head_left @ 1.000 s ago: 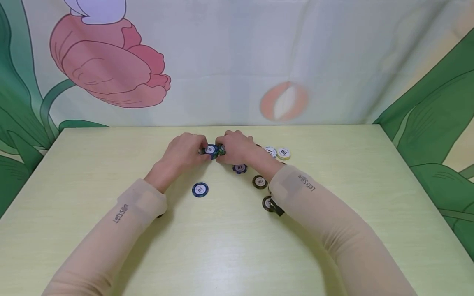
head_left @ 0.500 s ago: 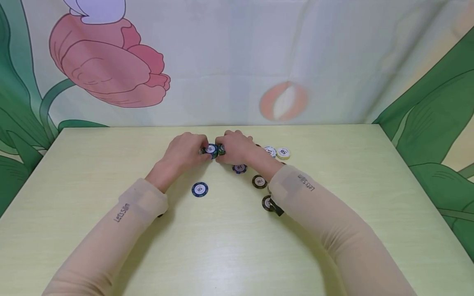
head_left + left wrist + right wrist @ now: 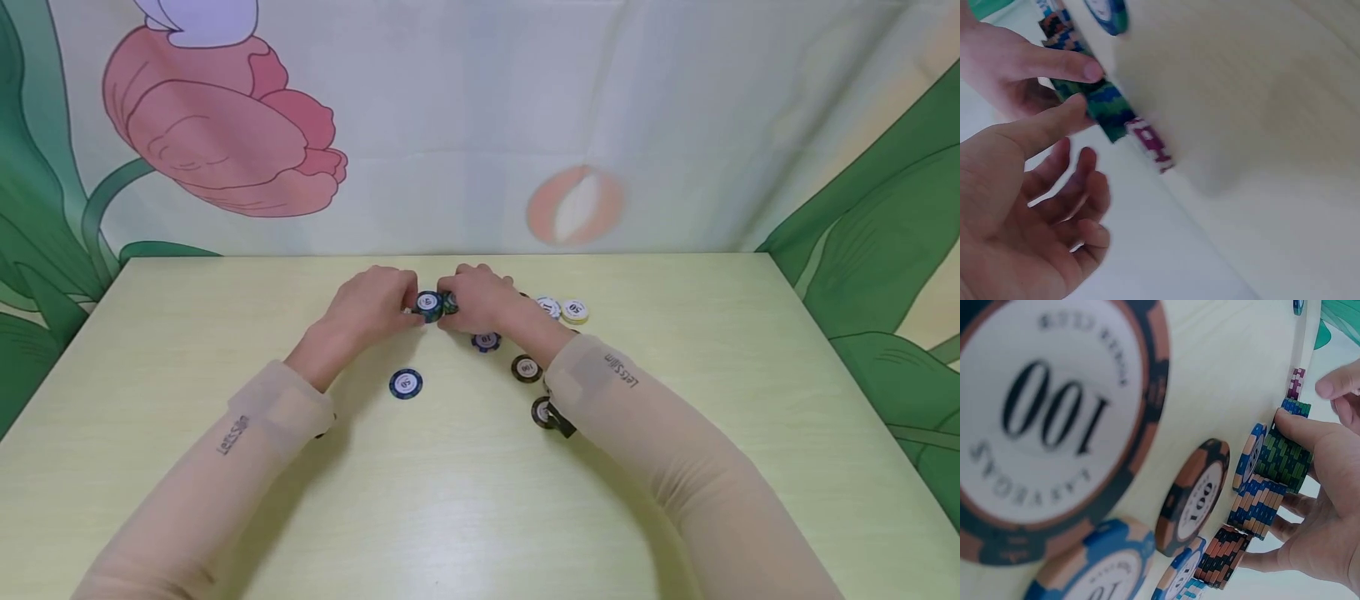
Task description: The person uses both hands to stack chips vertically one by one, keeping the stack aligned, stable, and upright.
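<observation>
My left hand (image 3: 366, 304) is at the left of a blue-green stack of poker chips (image 3: 428, 306), its thumb and fingers spread apart around that side. In the left wrist view the left fingers (image 3: 1097, 194) are loosely bent with nothing between them. My right hand (image 3: 480, 298) grips a green stack of poker chips (image 3: 1284, 459) right beside the first, its thumb on the near face and its fingers behind, partly hidden. A short purple stack (image 3: 1150, 145) stands at the other end of the row, covered by the left hand in the head view.
Blue-and-tan (image 3: 1255, 506) and black-and-brown stacks (image 3: 1222, 555) continue the row. White (image 3: 548, 307) and yellow chips (image 3: 574, 311) lie at its right end. Loose chips lie nearer: a blue 50 (image 3: 406, 384), a blue 10 (image 3: 486, 342) and black 100s (image 3: 527, 368). A printed curtain (image 3: 450, 150) hangs behind the table.
My left hand has loosened and shifted slightly left, baring more of the blue-green stack. The right hand and the loose chips have stayed in place.
</observation>
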`<state>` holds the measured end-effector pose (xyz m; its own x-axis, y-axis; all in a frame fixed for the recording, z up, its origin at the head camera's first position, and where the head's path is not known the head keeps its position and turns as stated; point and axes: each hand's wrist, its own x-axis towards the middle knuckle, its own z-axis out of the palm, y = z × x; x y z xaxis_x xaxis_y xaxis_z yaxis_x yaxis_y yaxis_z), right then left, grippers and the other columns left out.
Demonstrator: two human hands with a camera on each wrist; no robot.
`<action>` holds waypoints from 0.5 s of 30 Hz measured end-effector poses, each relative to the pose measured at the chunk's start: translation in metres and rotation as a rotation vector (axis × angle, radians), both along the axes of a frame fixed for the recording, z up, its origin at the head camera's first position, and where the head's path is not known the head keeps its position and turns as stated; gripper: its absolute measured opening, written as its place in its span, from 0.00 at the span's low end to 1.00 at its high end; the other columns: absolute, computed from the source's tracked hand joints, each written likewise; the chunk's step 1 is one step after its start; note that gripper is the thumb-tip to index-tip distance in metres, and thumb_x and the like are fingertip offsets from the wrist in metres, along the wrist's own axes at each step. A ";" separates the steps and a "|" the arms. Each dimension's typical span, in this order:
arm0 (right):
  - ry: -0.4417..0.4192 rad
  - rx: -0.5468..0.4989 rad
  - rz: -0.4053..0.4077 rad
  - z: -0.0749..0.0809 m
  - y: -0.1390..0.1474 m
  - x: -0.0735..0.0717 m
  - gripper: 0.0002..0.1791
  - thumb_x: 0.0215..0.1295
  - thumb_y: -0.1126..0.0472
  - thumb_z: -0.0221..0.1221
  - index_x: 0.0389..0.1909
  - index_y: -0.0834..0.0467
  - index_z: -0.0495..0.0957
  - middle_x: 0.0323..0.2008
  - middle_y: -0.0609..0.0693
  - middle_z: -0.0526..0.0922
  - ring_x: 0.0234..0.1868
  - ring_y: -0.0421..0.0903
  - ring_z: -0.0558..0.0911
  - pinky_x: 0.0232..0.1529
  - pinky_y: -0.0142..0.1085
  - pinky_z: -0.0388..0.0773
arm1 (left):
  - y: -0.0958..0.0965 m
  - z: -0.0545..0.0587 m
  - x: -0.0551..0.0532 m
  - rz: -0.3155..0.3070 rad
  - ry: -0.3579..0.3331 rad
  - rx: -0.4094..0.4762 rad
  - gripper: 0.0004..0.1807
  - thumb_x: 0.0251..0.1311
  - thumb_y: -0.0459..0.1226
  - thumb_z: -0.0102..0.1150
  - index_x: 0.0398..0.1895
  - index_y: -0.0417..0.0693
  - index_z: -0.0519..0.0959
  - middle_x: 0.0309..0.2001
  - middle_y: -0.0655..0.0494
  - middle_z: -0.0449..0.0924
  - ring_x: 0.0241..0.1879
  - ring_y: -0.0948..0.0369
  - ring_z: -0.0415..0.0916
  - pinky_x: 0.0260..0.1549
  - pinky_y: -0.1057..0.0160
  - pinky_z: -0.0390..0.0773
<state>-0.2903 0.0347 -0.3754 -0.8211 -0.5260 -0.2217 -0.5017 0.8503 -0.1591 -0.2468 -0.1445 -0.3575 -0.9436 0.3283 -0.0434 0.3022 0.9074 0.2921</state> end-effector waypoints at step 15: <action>-0.003 0.006 -0.010 -0.001 -0.001 0.001 0.31 0.70 0.42 0.63 0.70 0.45 0.72 0.64 0.52 0.73 0.60 0.54 0.71 0.57 0.60 0.71 | 0.006 0.021 0.030 -0.089 -0.458 -0.279 0.17 0.56 0.48 0.77 0.34 0.48 0.81 0.34 0.56 0.79 0.36 0.57 0.73 0.35 0.58 0.74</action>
